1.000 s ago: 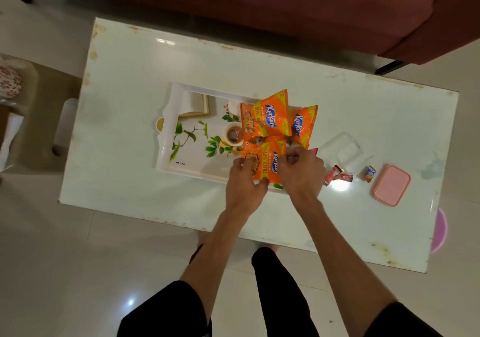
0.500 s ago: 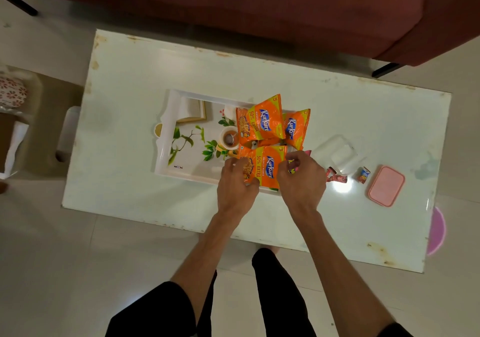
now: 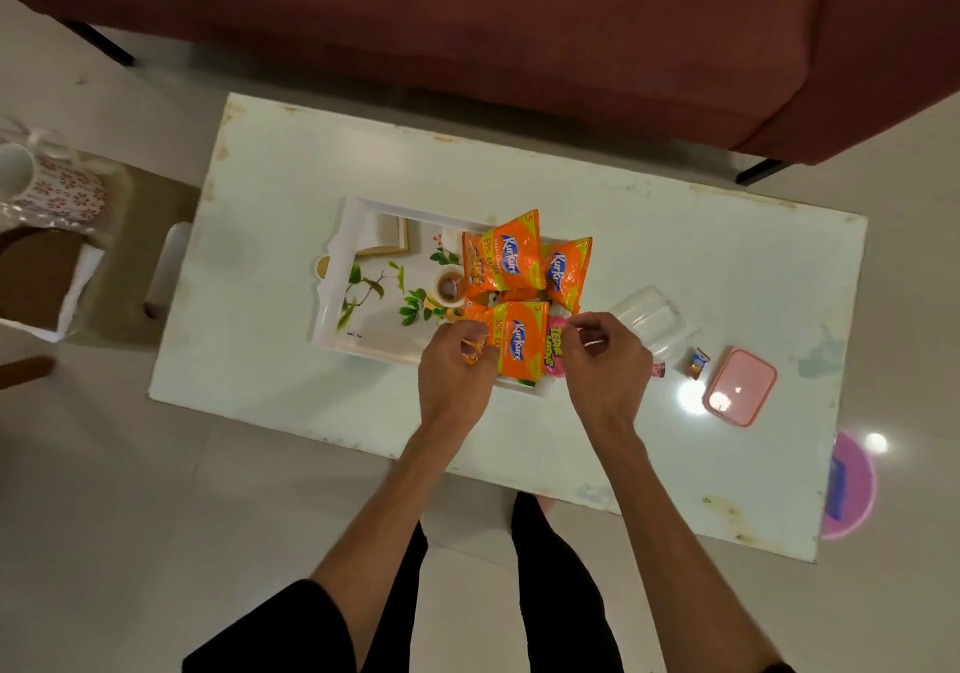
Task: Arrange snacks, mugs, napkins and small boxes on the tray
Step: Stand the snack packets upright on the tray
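The near orange snack packet (image 3: 511, 342) lies at the tray's (image 3: 332, 283) near right corner, pinched at its left edge by the left hand (image 3: 457, 366), while the right hand (image 3: 602, 355) curls beside it, grip uncertain; light, crinkly, slippery, best held by seams.

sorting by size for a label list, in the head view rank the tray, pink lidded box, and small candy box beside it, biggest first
1. tray
2. pink lidded box
3. small candy box

All lie on the same table, so nearness hardly skews this.
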